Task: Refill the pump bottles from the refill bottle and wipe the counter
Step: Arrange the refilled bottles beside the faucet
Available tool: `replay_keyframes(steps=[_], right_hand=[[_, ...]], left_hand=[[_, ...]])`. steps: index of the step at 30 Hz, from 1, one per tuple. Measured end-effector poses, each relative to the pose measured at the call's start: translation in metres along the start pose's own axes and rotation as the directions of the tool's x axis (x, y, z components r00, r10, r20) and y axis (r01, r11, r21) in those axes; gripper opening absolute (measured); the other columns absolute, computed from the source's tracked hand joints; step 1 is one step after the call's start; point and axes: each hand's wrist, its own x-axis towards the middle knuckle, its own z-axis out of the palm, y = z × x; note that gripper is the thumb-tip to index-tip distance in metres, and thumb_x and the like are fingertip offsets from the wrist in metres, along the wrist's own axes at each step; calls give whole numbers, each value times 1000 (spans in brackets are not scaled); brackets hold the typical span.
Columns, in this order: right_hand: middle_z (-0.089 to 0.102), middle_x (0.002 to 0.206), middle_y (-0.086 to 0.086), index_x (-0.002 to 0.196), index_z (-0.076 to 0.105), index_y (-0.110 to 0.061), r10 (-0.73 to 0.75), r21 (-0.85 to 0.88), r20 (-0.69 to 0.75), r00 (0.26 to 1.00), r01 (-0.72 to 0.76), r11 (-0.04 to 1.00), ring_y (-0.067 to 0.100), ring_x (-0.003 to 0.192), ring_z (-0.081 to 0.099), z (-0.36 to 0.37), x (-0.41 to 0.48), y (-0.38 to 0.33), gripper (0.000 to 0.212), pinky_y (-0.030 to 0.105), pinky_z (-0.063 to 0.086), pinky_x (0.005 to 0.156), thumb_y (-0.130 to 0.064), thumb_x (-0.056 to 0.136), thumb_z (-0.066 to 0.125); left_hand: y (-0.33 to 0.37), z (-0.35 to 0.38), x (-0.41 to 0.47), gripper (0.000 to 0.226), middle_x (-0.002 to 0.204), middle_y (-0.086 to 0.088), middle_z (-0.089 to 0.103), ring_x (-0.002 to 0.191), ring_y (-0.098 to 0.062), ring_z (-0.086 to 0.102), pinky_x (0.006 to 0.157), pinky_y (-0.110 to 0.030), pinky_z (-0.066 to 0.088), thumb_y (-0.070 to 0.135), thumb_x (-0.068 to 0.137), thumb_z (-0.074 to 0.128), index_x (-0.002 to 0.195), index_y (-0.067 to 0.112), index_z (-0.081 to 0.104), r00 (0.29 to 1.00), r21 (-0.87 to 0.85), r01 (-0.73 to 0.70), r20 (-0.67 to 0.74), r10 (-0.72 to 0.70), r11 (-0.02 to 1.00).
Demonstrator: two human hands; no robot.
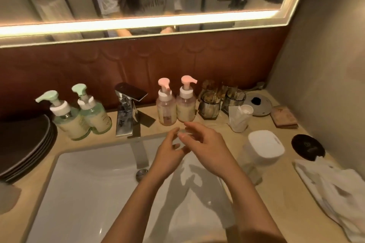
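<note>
- My left hand (167, 150) and right hand (201, 144) hover over the sink (79, 183), fingers loosely spread, holding nothing.
- The green pump bottles (79, 118) at far left and the pink pump bottles (175, 108) beyond my hands stand capped and look fairly full.
- The white-capped bottle (260, 150) on the right is probably the refill bottle.
- Wiping seems still to do: the white cloth (335, 189) lies near right on the surface (276, 193).
- The faucet (128, 108) and glass tumblers (210, 104) crowd the far edge.

— What stands at the back?
— Two clear bottles with green pumps (69, 122), side by side, left on the beige counter (276, 193).
— And pink?
— Two clear bottles with pink pumps (166, 110), middle. The white-capped refill bottle (260, 150) stands right.
</note>
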Motion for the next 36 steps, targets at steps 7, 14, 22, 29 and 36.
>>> replay_keyframes(steps=[7, 14, 22, 29, 36], right_hand=[[55, 128, -13, 128, 53, -34, -230, -400, -348, 909, 78, 913, 5, 120, 44, -56, -65, -16, 42, 24, 37, 95, -40, 88, 60], [26, 151, -7, 147, 20, -33, -39, -262, -493, 869, -105, 959, 17, 136, 27, -80, -76, 31, 64, 35, 31, 104, -52, 91, 46], [45, 140, -12, 142, 23, -49, 171, 345, -441, 881, -9, 938, 10, 125, 46, -57, -76, 100, 54, 32, 42, 97, -61, 90, 31], [38, 146, -14, 143, 15, -50, 136, 176, -388, 911, -71, 982, 11, 132, 41, -39, -44, 156, 92, 44, 46, 100, -22, 78, 74], [40, 145, -10, 144, 16, -44, 96, 44, -413, 906, -85, 995, 14, 129, 44, -36, 25, 153, 77, 44, 48, 96, -25, 87, 65]], left_hand=[[54, 55, -38, 89, 149, 13, 30, 135, -4, 29, 105, -20, 30, 15, 75, 75, 146, 28, 25, 922, 98, -323, 258, 289, 941], [73, 102, -48, 86, 148, 9, 32, 134, -6, 30, 111, -29, 31, 20, 75, 77, 145, 25, 28, 841, 182, -516, 292, 455, 837], [69, 112, -33, 55, 134, 4, 42, 110, 7, 32, 85, 8, 18, 18, 84, 67, 134, 19, 44, 809, 281, -588, 184, 559, 759], [70, 103, 1, 53, 137, 4, 40, 114, 10, 25, 90, 9, 11, 8, 83, 65, 132, 16, 46, 773, 301, -634, 237, 588, 713], [75, 83, 57, 50, 130, 6, 44, 112, 6, 32, 92, 5, 18, 7, 81, 67, 127, 13, 48, 782, 356, -617, 177, 597, 702]])
